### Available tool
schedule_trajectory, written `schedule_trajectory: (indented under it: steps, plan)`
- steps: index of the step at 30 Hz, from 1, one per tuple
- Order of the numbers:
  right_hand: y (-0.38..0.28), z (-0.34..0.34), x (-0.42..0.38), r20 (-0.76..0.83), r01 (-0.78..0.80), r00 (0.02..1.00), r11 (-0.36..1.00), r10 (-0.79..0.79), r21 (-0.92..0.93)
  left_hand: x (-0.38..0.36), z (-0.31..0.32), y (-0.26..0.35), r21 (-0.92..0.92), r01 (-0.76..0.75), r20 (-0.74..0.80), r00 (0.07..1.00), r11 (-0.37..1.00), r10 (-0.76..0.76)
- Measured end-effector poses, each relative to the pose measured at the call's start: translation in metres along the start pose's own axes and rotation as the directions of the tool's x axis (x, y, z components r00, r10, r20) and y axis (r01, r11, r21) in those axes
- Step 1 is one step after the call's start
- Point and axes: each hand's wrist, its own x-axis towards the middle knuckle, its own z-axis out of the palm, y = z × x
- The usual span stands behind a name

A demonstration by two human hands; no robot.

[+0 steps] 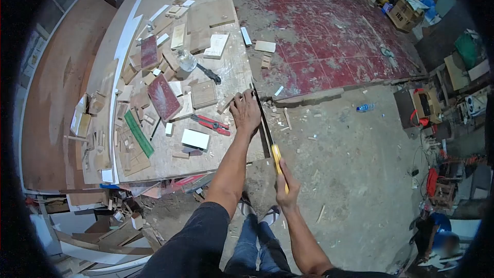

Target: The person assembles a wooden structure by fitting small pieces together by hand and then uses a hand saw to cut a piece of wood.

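Observation:
At the right edge of the workbench (230,59), my left hand (246,112) presses down with bent fingers on a small wood piece (225,104), which is mostly covered. My right hand (288,186) is closed round the yellow handle (276,153) of a handsaw. The saw's narrow dark blade (263,115) runs forward along the bench edge, right beside my left fingers. Whether its teeth touch the wood is hidden. Left of my left hand lie red-handled pliers (212,124) and a square wood block (204,93). A hammer (210,73) rests farther up.
Wood offcuts, a clear jar (186,61), a green strip (139,135) and a white block (195,139) crowd the bench. On the floor at right are a plastic bottle (365,107) and wood scraps. A raised red tiled floor (329,36) lies beyond, with a step edge.

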Motion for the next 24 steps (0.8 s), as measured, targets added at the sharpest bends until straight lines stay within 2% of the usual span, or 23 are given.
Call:
schedule_trajectory:
  steps: [1,2,3,5,6,7,9,12,13,15,17,19,20,23,24]
  plan:
    - [-0.001,0.005,0.014,-0.014,0.037,0.999,0.999,-0.037,0.006,0.001,0.001,0.000,-0.004,0.000,-0.006,1.000,1.000,-0.001]
    - [0.004,0.019,0.044,0.037,-0.055,0.998,0.998,0.054,0.040,0.000,0.002,-0.001,0.005,-0.007,-0.014,1.000,1.000,0.007]
    - [0.005,0.021,0.049,0.042,-0.048,0.998,0.998,0.046,0.043,-0.001,0.001,-0.002,0.020,-0.017,-0.022,1.000,1.000,0.018]
    - [0.003,0.030,0.061,0.010,0.060,0.998,0.998,-0.061,0.007,-0.001,-0.004,0.001,-0.028,-0.010,-0.020,1.000,1.000,0.009]
    - [0.007,0.020,0.032,0.011,-0.005,1.000,0.997,0.004,0.082,-0.003,0.000,-0.001,-0.010,-0.023,-0.036,0.999,1.000,0.023]
    - [0.009,0.011,0.009,0.008,0.008,1.000,0.996,-0.009,0.088,-0.001,0.004,-0.004,0.008,-0.035,-0.061,0.998,0.999,0.035]
    - [0.007,-0.009,-0.024,0.077,-0.132,0.989,0.985,0.124,0.108,-0.003,0.001,-0.001,-0.010,-0.034,-0.069,0.997,0.999,0.034]
    - [-0.001,0.016,0.049,0.115,-0.140,0.985,0.987,0.131,0.077,0.000,0.001,-0.001,-0.013,-0.024,-0.039,0.999,1.000,0.023]
    - [0.004,0.015,0.046,0.117,-0.140,0.985,0.987,0.130,0.078,-0.003,0.002,-0.001,-0.009,-0.036,-0.064,0.997,0.999,0.035]
    - [0.014,0.022,0.044,0.059,-0.015,0.998,0.999,0.013,0.042,-0.001,-0.001,0.000,0.002,-0.068,-0.096,0.993,0.998,0.068]
    - [0.018,0.003,0.001,0.034,0.022,0.999,1.000,-0.023,0.020,-0.003,-0.001,0.000,-0.002,-0.020,-0.076,0.997,1.000,0.020]
    - [-0.002,-0.019,-0.019,0.095,-0.153,0.986,0.977,0.140,0.148,-0.004,-0.006,0.005,0.020,-0.037,-0.014,0.999,0.999,0.038]
    - [0.008,-0.006,0.003,0.004,0.039,0.999,0.999,-0.039,0.024,-0.007,-0.004,0.002,0.019,-0.033,-0.002,0.999,0.999,0.033]
    - [-0.001,0.023,0.076,0.055,-0.026,0.998,0.995,0.021,0.095,-0.009,0.003,-0.004,0.072,-0.040,-0.038,0.998,0.997,0.043]
    - [0.003,0.020,0.060,0.017,0.053,0.998,0.998,-0.054,0.043,-0.004,0.005,-0.004,0.067,-0.056,-0.073,0.995,0.996,0.061]
